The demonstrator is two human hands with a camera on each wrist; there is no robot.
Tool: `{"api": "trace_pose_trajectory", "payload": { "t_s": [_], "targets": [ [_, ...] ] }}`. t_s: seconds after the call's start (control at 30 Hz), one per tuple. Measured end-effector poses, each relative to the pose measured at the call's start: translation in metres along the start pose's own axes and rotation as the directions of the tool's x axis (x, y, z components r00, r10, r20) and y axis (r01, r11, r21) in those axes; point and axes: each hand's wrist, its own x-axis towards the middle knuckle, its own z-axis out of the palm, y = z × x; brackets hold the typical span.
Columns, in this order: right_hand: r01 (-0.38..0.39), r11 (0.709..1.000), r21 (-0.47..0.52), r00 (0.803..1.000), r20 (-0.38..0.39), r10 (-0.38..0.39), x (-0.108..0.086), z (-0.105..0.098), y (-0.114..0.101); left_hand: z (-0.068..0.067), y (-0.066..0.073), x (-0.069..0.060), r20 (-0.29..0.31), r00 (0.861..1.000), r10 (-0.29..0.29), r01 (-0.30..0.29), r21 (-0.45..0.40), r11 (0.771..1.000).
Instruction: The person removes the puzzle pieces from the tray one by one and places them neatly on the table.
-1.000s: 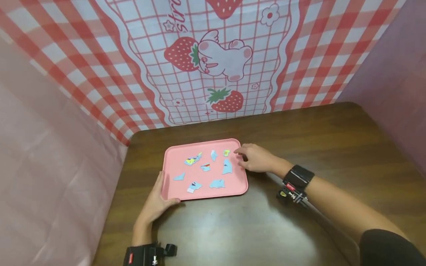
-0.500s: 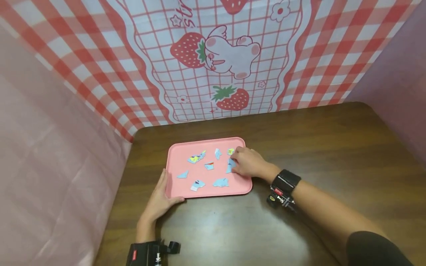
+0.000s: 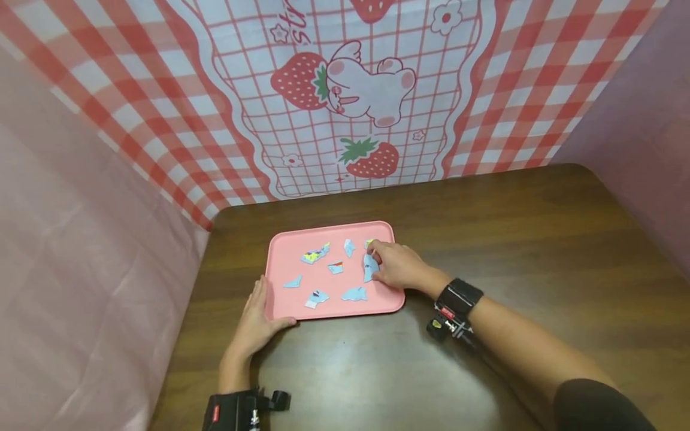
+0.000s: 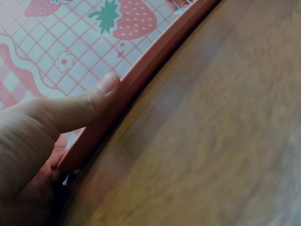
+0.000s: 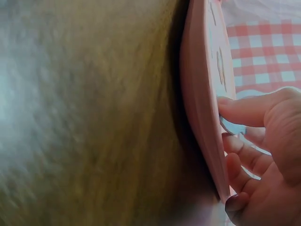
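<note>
Several torn light-blue pieces lie spread over a pink tray [image 3: 280, 239]. At the tray's right side my right hand [image 3: 401, 264] pinches a light-blue piece [image 3: 369, 268] between thumb and fingers. In the right wrist view that piece [image 5: 232, 126] shows between the thumb and fingers of the right hand [image 5: 277, 141], close to the tray rim [image 5: 200, 84]. My left hand [image 3: 254, 326] grips the tray's near left corner, fingers along the left side. The left wrist view has the left hand's [image 4: 51, 122] thumb against the tray rim [image 4: 146, 59].
A small yellow piece [image 3: 369, 243] is partly hidden behind the right hand's fingers. Other pieces, such as a yellow-and-blue one [image 3: 315, 254] and a red-marked one [image 3: 335, 267], lie flat. The brown table [image 3: 512, 239] meets a red-and-white strawberry cloth [image 3: 372, 102] at the back.
My right hand has moved left from the tray's right rim onto the light-blue piece and taken hold of it. The piece has shifted slightly. My left hand stays at the tray corner.
</note>
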Motion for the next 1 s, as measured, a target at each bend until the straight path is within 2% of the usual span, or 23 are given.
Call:
{"api": "trace_pose_trajectory", "payload": {
  "t_s": [0.13,0.23,0.47,0.6,0.83,1.0],
  "targets": [
    [-0.009,0.995,0.1,0.999,-0.044,0.013,-0.001,0.001,0.0,0.0,0.0,-0.001,-0.005,1.0,-0.002,0.002,0.003,1.0],
    [-0.002,0.98,0.197,0.996,-0.086,0.019,-0.001,0.001,0.003,0.001,-0.001,-0.002,-0.008,1.0,0.001,-0.001,0.001,1.0],
    [-0.014,0.9,0.436,0.987,-0.136,0.082,-0.002,-0.006,0.01,0.0,-0.001,-0.003,-0.002,1.0,-0.017,0.017,0.005,1.0],
    [-0.028,0.884,0.467,0.982,-0.15,0.11,-0.003,-0.013,0.018,0.0,-0.002,-0.003,0.004,1.0,-0.029,0.029,-0.006,1.0],
    [-0.064,0.895,0.441,0.973,-0.171,0.154,-0.005,-0.038,0.042,0.001,0.0,-0.002,-0.015,1.0,-0.003,0.003,-0.028,1.0],
    [-0.124,0.899,0.419,0.968,-0.147,0.202,-0.006,-0.053,0.067,0.002,0.001,-0.001,-0.014,1.0,-0.009,0.009,-0.03,1.0]
  ]
}}
